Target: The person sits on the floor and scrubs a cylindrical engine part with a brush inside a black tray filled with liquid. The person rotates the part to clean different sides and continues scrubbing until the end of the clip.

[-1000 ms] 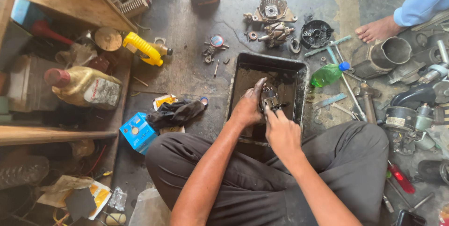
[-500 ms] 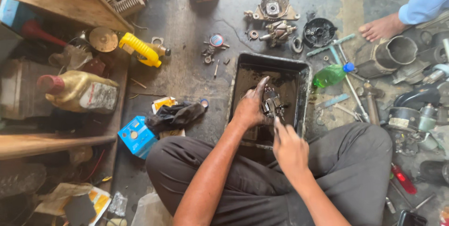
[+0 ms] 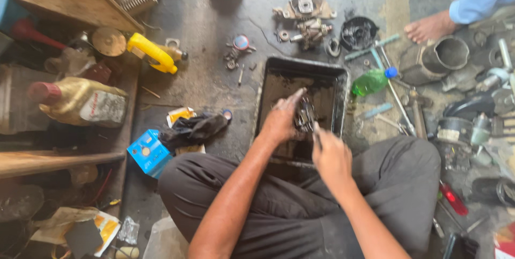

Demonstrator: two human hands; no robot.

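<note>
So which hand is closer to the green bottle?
Right. The right hand is just below-left of the green bottle; the left hand sits farther left, over the black tray.

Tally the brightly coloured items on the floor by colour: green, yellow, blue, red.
Green: 1, bottle
Yellow: 1, tool
Blue: 1, box
Red: 1, screwdriver handle
Total: 4
Both hands, left and right, work a metal part over the black tray.
</note>
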